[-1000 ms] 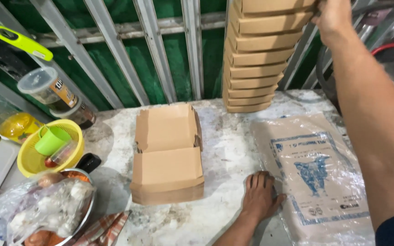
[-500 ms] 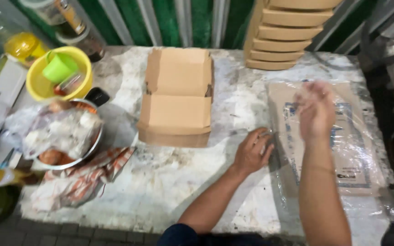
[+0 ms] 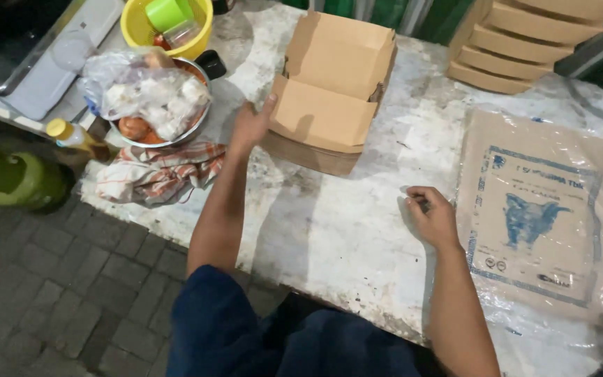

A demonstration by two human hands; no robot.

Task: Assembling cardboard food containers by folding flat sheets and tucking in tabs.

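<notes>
counter [image 3: 329, 230] white, stained | wrapped paper stack [image 3: 539, 209] right side, flat | open cardboard box [image 3: 329, 91] centre-back | left hand [image 3: 249, 126] open, touching box front edge | right hand [image 3: 430, 216] loosely closed, empty, beside stack | step: steadying box, likely needs firmer hold

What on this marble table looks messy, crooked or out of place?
The red-and-white striped cloth lies crumpled, drooping over the edge of the white marble table, with the metal bowl of plastic-wrapped food sitting on it. The open brown cardboard box sits askew by the left hand. No spill shows.
</notes>
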